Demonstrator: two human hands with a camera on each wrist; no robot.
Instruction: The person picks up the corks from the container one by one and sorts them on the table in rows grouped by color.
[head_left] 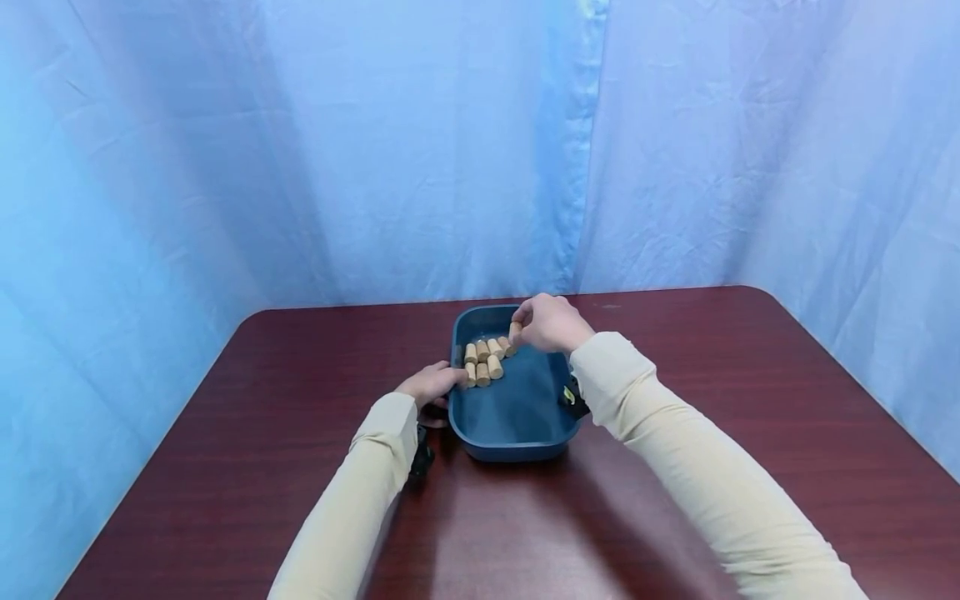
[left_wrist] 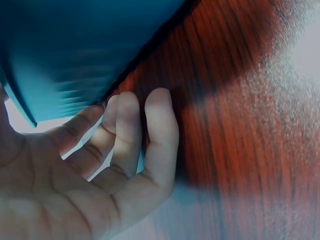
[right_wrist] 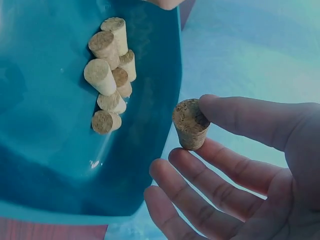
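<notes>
Several tapered cork stoppers (head_left: 482, 374) lie in a cluster by the left wall of a deep blue tray (head_left: 517, 421); in the right wrist view these corks (right_wrist: 100, 76) lean against one another. My right hand (head_left: 553, 323) is over the tray's far part and pinches one cork stopper (right_wrist: 191, 125) between thumb and forefinger, its other fingers spread loosely. At the left wall, my left hand (head_left: 435, 383) grips the tray with the thumb over the rim and the fingers outside, low beside the wall. In the left wrist view those fingers (left_wrist: 127, 130) are bent near the tabletop.
The tray stands on a dark red wooden table (head_left: 315, 383) with rounded far corners. Light blue curtains (head_left: 420, 150) hang behind it and at both sides. A black wrist device (head_left: 573, 398) hangs beneath the right wrist, close to the tray's right rim.
</notes>
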